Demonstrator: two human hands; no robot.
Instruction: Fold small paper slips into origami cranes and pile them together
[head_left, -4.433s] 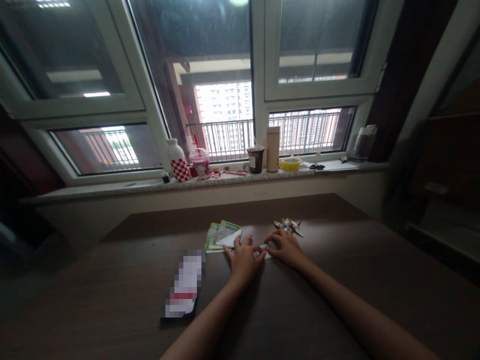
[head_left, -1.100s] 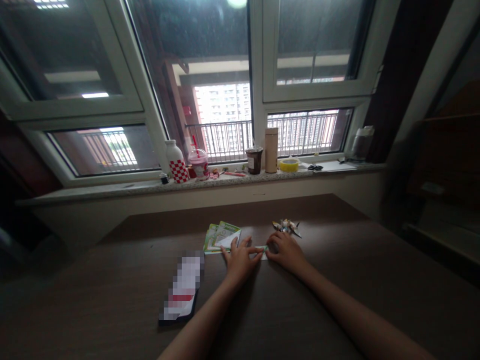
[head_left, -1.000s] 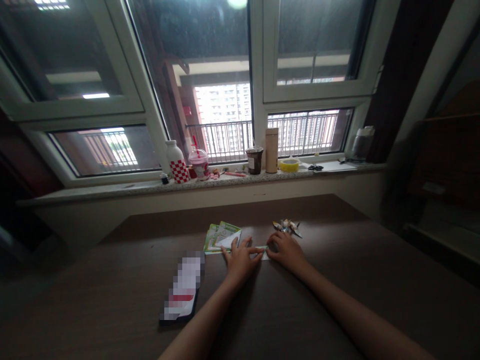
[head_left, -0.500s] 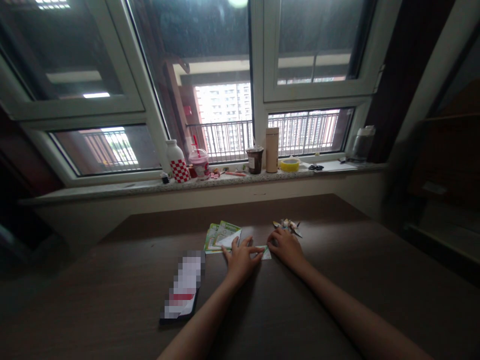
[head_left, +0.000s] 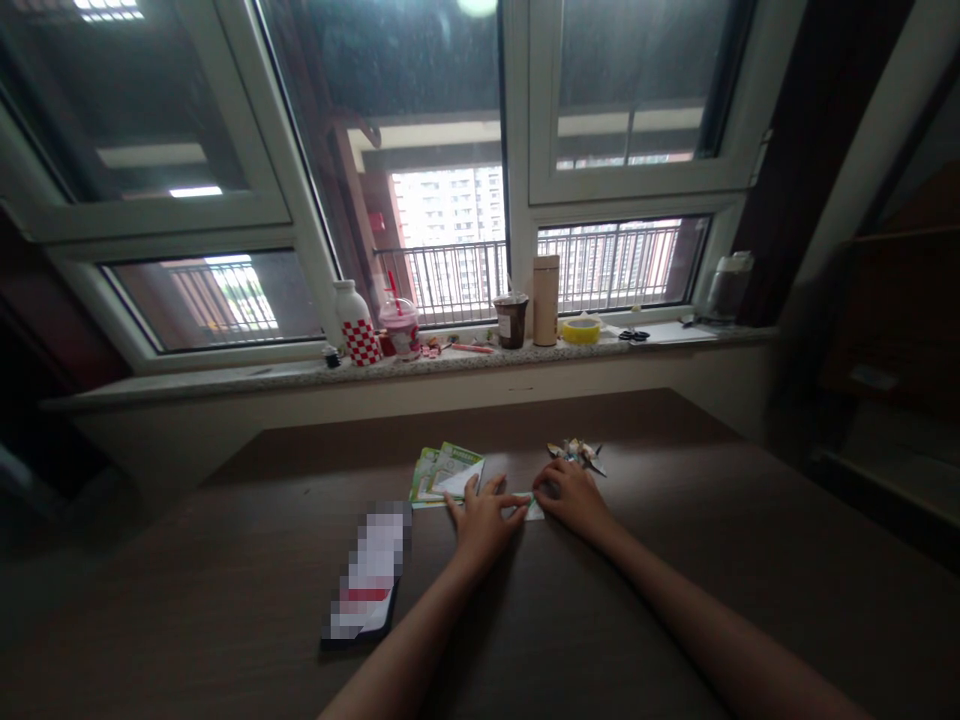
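Observation:
A small green-and-white piece of paper (head_left: pixel 534 510) lies on the table between my hands, partly covered by fingers. My left hand (head_left: pixel 484 518) holds its left side with thumb and index finger close together, the other fingers spread over the tabletop. At the paper's right edge, the fingertips of my right hand (head_left: pixel 574 500) are pinched on it. Just beyond my left hand rests a small overlapping stack of green-and-white printed sheets (head_left: pixel 442 470). Behind my right hand sits a little heap of folded paper pieces (head_left: pixel 576 452), whose exact form I cannot make out.
A phone (head_left: pixel 367 575) with a blurred screen lies left of my left forearm on the brown table (head_left: pixel 225 560). Along the windowsill stand a checkered bottle (head_left: pixel 358 325), drink cups (head_left: pixel 511 322), a tan flask (head_left: pixel 546 300), yellow tape (head_left: pixel 581 330) and scissors (head_left: pixel 634 336).
My right fingertips have shifted very slightly at the paper's edge. Otherwise both hands and the things around them stay in place; the view moves a touch.

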